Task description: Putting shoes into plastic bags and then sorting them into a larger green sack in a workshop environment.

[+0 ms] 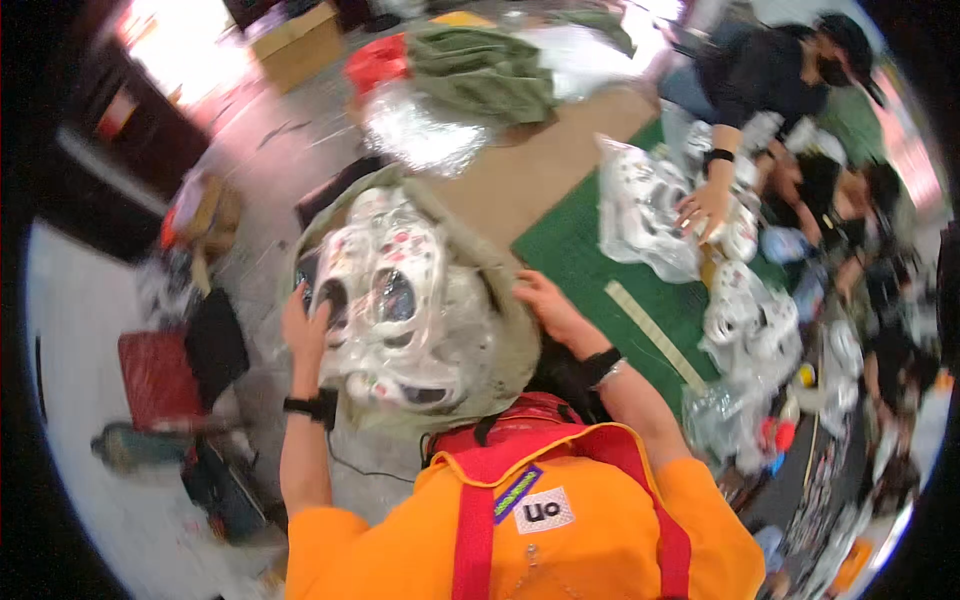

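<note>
A khaki cloth sack stands open in front of me, stuffed with white clog shoes in clear plastic bags. My left hand grips the sack's left side, fingers against the bagged shoes. On the opposite rim, my right hand holds the cloth. Both wrists wear black bands. My orange shirt with red straps fills the lower edge.
A green mat at right holds more bagged white shoes and a pale wooden strip. A person in black rests a hand on them; another person sits beyond. A cardboard box, olive cloth and plastic lie farther back.
</note>
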A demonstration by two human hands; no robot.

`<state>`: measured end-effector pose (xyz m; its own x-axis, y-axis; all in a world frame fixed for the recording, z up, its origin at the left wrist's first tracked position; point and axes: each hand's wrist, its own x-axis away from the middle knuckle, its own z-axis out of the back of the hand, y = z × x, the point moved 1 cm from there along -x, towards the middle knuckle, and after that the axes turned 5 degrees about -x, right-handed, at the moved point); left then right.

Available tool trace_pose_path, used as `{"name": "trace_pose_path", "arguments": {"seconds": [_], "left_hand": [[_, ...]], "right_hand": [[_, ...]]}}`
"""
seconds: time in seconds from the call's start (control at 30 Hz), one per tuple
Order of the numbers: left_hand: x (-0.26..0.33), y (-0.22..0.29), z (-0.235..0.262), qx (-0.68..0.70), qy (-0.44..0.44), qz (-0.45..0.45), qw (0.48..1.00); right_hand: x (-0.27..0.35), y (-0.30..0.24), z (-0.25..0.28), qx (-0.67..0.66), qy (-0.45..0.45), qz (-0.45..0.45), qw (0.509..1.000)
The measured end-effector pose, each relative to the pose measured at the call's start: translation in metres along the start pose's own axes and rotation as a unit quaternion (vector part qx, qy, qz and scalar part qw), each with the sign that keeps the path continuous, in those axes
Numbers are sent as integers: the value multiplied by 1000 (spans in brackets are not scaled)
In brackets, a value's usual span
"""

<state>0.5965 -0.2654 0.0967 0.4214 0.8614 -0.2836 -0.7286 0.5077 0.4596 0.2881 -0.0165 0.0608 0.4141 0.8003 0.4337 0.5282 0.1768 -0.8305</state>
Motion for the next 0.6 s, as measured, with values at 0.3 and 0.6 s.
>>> {"name": "trace_pose_path", "arguments": {"seconds": [0.3, 0.6], "left_hand": [[-29, 177, -13, 315, -228, -74, 918], [6, 335, -58, 359, -391, -214, 820]], "right_hand": [[173, -178, -81, 121, -363, 298, 875], [278, -233, -130, -304, -458, 469, 691]]}}
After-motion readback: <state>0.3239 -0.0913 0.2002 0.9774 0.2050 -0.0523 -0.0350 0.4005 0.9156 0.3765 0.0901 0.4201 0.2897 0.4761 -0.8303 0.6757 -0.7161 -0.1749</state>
